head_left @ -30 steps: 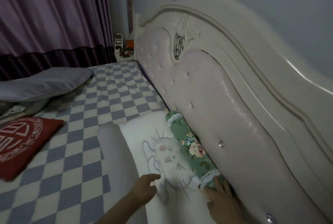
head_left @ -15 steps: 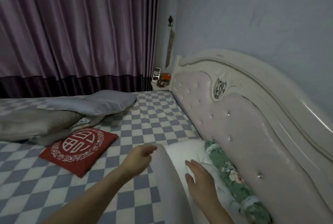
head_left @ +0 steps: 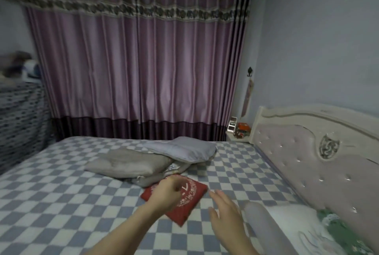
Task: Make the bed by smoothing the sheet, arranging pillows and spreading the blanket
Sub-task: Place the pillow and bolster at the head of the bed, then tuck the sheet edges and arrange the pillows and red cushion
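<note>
A blue-and-white checkered sheet [head_left: 61, 193] covers the bed. A red cushion with a white pattern [head_left: 190, 199] lies on it in the middle. My left hand [head_left: 166, 193] hovers over the cushion's left part with fingers loosely curled, holding nothing. My right hand [head_left: 225, 211] is stretched out just right of the cushion, fingers straight. A white pillow with a drawn rabbit [head_left: 295, 226] lies at the lower right against the headboard, a green floral bolster [head_left: 336, 226] behind it. A grey pillow [head_left: 182, 149] and folded grey bedding [head_left: 127, 162] lie further back.
The padded pink headboard [head_left: 307, 164] runs along the right. Purple curtains [head_left: 133, 70] hang behind the bed. A small bedside shelf with items [head_left: 239, 129] stands in the corner. A patterned covered stack [head_left: 18, 119] rises at the left.
My view has swung left from the headboard toward the middle of the bed. Both hands left the white rabbit pillow and moved over to the red cushion.
</note>
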Demonstrator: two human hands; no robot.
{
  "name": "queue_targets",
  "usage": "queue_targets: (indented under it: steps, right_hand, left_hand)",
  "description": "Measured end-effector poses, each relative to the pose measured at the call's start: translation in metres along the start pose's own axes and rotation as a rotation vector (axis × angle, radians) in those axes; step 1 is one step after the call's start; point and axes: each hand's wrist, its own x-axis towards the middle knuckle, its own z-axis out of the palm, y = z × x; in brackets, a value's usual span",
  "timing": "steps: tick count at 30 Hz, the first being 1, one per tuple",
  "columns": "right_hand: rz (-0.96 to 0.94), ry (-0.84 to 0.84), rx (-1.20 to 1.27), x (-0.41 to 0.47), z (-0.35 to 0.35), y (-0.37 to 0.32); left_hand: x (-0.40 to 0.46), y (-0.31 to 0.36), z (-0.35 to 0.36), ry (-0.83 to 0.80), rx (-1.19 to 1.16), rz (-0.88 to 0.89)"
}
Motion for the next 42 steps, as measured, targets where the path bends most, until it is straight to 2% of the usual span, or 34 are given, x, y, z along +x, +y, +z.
queue_targets:
  steps: [5,10,15,20,23,28,32,38,42]
  right_hand:
    - [-0.161,-0.026,0.021,0.006,0.031,-0.068]
    - [-0.245,-0.089,0.07,0.006,0.062,-0.107]
    - [-0.366,-0.132,0.121,-0.005,0.098,-0.153]
    - [-0.445,-0.18,0.105,-0.022,0.117,-0.207]
    - [-0.5,-0.153,0.115,-0.036,0.129,-0.258]
    - [-0.609,-0.223,0.132,-0.082,0.171,-0.359]
    - [-0.698,-0.36,0.152,-0.14,0.23,-0.447]
    - [-0.814,-0.591,0.14,-0.208,0.304,-0.546]
    - [-0.963,-0.677,0.147,-0.264,0.353,-0.609]
  left_hand:
    - [-0.027,-0.034,-0.037,0.06,-0.006,-0.101]
    - [-0.061,-0.032,-0.052,0.131,0.096,-0.223]
    - [-0.086,-0.048,-0.07,0.279,0.221,-0.364]
    - [-0.121,-0.082,-0.12,0.401,0.293,-0.422]
    - [-0.151,-0.108,-0.16,0.456,0.305,-0.443]
    - [-0.222,-0.159,-0.227,0.543,0.333,-0.503]
    - [-0.308,-0.227,-0.288,0.619,0.396,-0.626]
    - [-0.444,-0.306,-0.346,0.692,0.383,-0.876]
    - [-0.547,-0.347,-0.366,0.835,0.345,-1.121]
